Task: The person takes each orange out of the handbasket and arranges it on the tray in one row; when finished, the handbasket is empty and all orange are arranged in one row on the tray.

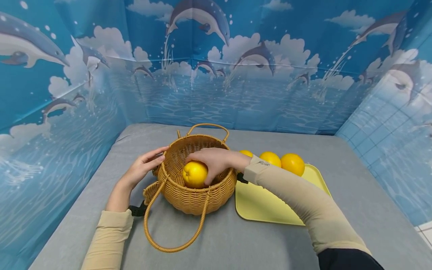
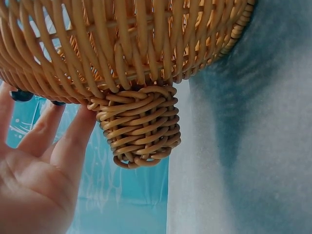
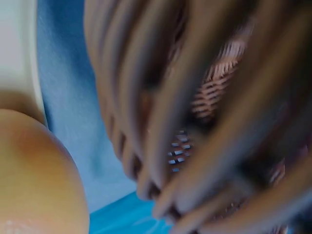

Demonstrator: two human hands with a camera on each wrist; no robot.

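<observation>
A round wicker basket (image 1: 189, 197) with two looped handles stands left of centre in the head view. Inside its mouth, my right hand (image 1: 214, 161) grips a yellow-orange orange (image 1: 195, 174), thumb on the near side and fingers over the top. Fairly straight fingers of my left hand (image 1: 143, 167) touch the basket's left rim. The left wrist view shows that hand (image 2: 44, 170) against the woven wall, beside a small wicker protrusion (image 2: 141, 129). In the right wrist view the basket's weave (image 3: 161, 97) fills much of the frame and hides the right hand.
Right of the basket lies a yellow tray (image 1: 266, 204). Several oranges sit at its far side, among them one at the right (image 1: 292, 164) and another beside it (image 1: 270, 159); the right forearm partly covers them. Grey cloth (image 1: 236, 243) covers the table, with dolphin-printed curtains (image 1: 216, 93) behind.
</observation>
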